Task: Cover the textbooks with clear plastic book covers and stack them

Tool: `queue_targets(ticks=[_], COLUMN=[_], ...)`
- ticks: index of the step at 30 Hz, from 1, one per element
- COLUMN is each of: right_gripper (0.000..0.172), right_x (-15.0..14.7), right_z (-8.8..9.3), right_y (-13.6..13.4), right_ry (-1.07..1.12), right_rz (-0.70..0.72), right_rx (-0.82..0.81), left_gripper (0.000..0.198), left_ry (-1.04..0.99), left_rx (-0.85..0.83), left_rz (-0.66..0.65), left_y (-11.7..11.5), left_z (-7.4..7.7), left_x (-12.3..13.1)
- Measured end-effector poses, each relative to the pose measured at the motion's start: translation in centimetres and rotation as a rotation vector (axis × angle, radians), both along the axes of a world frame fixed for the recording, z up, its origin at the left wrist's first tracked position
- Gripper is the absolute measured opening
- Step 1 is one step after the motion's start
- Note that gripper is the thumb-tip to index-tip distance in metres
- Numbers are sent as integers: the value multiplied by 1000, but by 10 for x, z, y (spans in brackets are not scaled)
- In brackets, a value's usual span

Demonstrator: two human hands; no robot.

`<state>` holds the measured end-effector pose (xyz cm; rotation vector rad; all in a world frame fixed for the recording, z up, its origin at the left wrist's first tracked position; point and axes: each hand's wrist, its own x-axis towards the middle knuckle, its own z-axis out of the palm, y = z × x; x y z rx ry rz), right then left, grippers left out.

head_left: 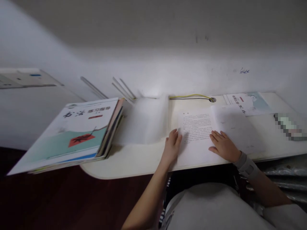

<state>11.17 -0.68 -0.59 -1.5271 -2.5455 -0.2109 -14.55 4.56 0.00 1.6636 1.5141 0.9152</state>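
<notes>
An open book [196, 127] with printed text lies on the white desk [134, 159] in front of me. My left hand [172, 144] rests flat on its left edge, fingers stretched out. My right hand [223, 145] lies flat on the right part of the printed page, fingers spread, with a grey band on the wrist. A blurred page [148, 121] stands lifted to the left of my left hand. Neither hand grips anything.
A stack of books [76, 134] with a teal and red cover overhangs the desk's left end. A booklet [249, 102] lies at the back right beside a yellow cable [189, 95]. A pixelated patch [290, 126] sits at the right. The white wall is close behind.
</notes>
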Motion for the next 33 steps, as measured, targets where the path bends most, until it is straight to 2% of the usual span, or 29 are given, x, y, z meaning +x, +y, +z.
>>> queue_targets(ticks=[3,5,8,11,13,15,17,20,23,26,30,33], right_gripper=[49,48,47,48,43,39,36,33,33,31,29,27], right_x=[0,0,-3,-8,-13,-16,-14,2,38,86,145,171], right_z=[0,6,25,47,55,56,52,45,43,42,31,17], right_y=[1,5,18,33,38,40,38,29,15,-3,-25,-30], right_ry=[43,145,494,830,964,1081,1224,1457,1596,1623,1549,1481], right_rz=[-4,-5,19,23,-1,-45,-111,-253,-414,-563,-709,-714], right_rx=[0,-41,-232,-434,-512,-594,-666,-667,-611,-550,-401,-366], left_gripper=[55,59,62,67,70,71,71,72,71,69,66,66], left_ry=[-175,-208,-170,-88,-42,-6,65,292,587,790,887,907], left_rx=[-2,13,74,156,187,219,263,268,245,312,366,355], left_rz=[-23,-117,-347,-533,-586,-589,-545,-424,-348,-336,-343,-369], left_y=[-7,-13,-19,-21,-21,-20,-20,-21,-22,-22,-21,-19], left_z=[16,29,44,48,46,40,31,11,-9,-21,-22,-18], left_x=[10,22,44,65,74,76,71,57,43,34,29,27])
